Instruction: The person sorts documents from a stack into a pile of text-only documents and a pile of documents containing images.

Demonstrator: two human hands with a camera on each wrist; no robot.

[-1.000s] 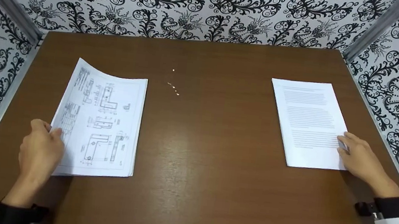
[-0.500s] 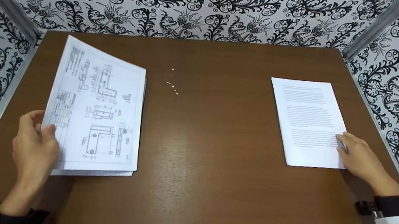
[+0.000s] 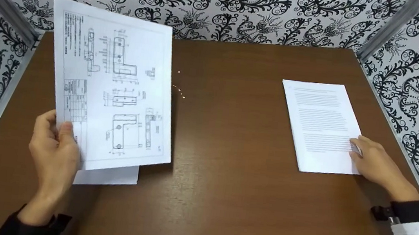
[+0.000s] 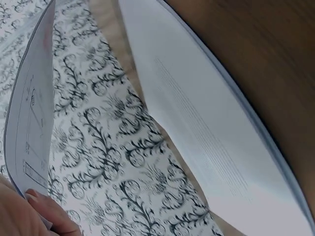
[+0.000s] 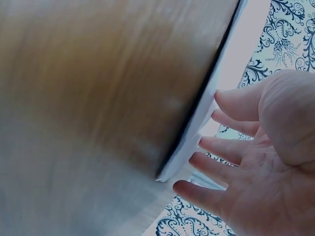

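My left hand pinches the left edge of a white sheet with a technical drawing, thumb on top and fingers behind. The sheet stands tilted up off the table, slightly bowed in the left wrist view. Beneath it lies a paper stack, mostly hidden in the head view; the left wrist view shows printed lines on its top page. At the right, my right hand rests against the right edge of a second stack of printed text pages. Its fingers are nearly straight along the stack's edge.
The brown wooden table spans the view between both stacks. A few small pale specks dot it near the middle. Patterned black-and-white walls enclose the back and sides.
My left hand has lifted the drawing sheet up from the left stack and tilted it toward the head camera, shifting slightly right and uncovering the stack's front edge. The right hand stays at its stack.
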